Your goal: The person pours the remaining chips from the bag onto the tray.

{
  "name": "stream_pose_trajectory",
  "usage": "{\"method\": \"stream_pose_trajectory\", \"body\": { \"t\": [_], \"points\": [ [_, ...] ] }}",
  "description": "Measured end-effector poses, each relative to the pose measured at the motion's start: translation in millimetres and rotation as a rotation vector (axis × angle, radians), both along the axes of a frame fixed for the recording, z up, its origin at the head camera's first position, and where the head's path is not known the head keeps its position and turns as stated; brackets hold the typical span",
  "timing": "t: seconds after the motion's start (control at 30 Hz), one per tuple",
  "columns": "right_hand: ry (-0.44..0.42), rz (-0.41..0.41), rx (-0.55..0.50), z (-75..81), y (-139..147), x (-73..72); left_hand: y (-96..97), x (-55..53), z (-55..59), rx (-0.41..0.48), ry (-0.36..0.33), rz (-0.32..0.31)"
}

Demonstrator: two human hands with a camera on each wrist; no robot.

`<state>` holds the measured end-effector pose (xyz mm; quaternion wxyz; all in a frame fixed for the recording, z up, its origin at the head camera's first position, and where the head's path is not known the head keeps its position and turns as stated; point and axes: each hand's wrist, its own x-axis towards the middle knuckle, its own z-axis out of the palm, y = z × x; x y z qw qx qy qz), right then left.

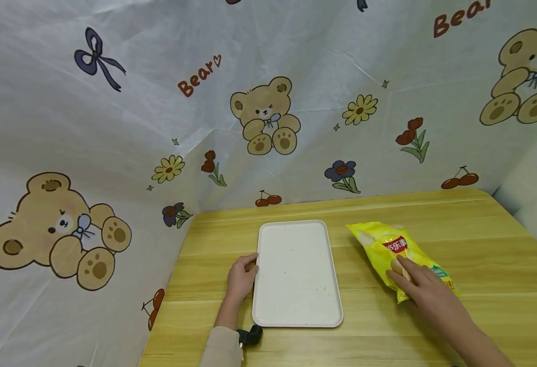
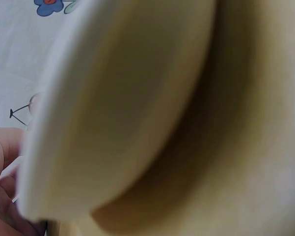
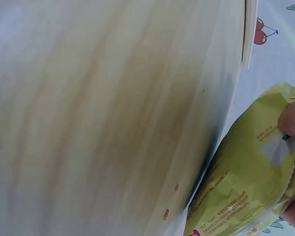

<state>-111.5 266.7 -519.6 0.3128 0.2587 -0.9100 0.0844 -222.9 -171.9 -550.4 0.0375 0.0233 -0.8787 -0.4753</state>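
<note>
Left hand (image 1: 242, 278) and right hand (image 1: 426, 288) well apart, forearms (image 1: 472, 336) forward, fingers (image 1: 411, 267) of both bent.

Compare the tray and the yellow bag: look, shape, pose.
Look: the tray is plain white with small specks; the yellow bag has printed lettering.
Shape: the tray is flat with rounded corners; the yellow bag is crinkled.
Pose: the tray runs nearly straight up the head view; the yellow bag slants.
Shared: each is touched, the tray by the left hand, the yellow bag by the right hand.

Head view evenly lit; left wrist: tray (image 2: 122, 108) blurred, dark shadow (image 2: 218, 98) alongside.
</note>
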Motion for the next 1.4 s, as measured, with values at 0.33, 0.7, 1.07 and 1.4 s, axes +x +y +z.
{"method": "stream_pose_trajectory", "body": {
  "t": [0.33, 0.7, 1.07, 1.4],
  "points": [
    [0.024, 0.028, -0.016, 2.5, 2, 0.6, 0.6, 2.5, 0.6, 0.015, -0.01, 0.005],
    [-0.009, 0.017, 0.005, -1.3, 5, 3.3, -0.2, 2.3, -2.1, 0.008, -0.003, 0.01],
    [-0.222, -0.13, 0.168, -5.0, 9, 18.4, 0.4, 0.7, -2.5, 0.005, 0.009, 0.009],
    [-0.266, -0.341, 0.222, 4.4, -14, 19.6, 0.8, 1.7, -2.0, 0.025, 0.004, 0.008]
  ]
}}
